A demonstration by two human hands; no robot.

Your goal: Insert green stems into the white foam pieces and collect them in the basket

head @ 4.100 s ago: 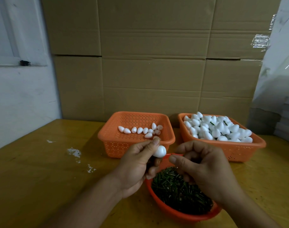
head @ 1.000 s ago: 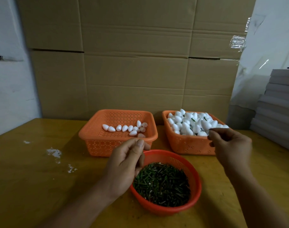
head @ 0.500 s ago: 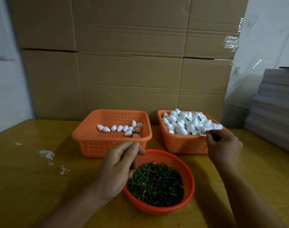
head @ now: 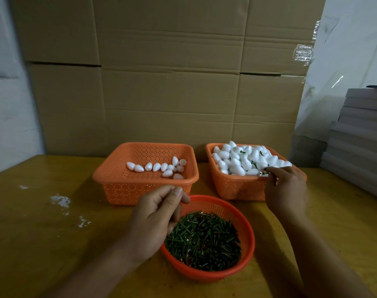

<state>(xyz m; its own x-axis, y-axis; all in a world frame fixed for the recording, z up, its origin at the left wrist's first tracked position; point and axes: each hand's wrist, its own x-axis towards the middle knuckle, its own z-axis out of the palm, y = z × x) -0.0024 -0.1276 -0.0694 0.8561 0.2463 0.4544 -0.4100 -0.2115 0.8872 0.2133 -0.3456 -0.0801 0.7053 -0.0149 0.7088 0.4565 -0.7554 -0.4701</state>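
Observation:
A round red-orange basket (head: 250,244) near me holds a heap of short green stems (head: 204,239). Behind it on the left, a square orange basket (head: 118,188) has a row of plain white foam pieces (head: 155,167) on its floor. To the right, a second orange basket (head: 237,189) is piled high with white foam pieces (head: 241,160), some showing green stems. My left hand (head: 155,220) hovers at the round basket's left rim, fingers curled, nothing visible in it. My right hand (head: 286,190) rests at the right basket's near rim, fingertips on the pile; its grip is hidden.
Everything stands on a yellow wooden table (head: 43,233) with white flecks (head: 60,201) on its left part. A wall of cardboard boxes (head: 172,93) rises just behind the baskets. Grey flat boards (head: 359,136) are stacked at the right edge.
Four seconds ago my left hand held a foam piece over the stems. Since then my right hand has moved to the full right basket and lowered its fingers onto the pile; my left hand shows nothing.

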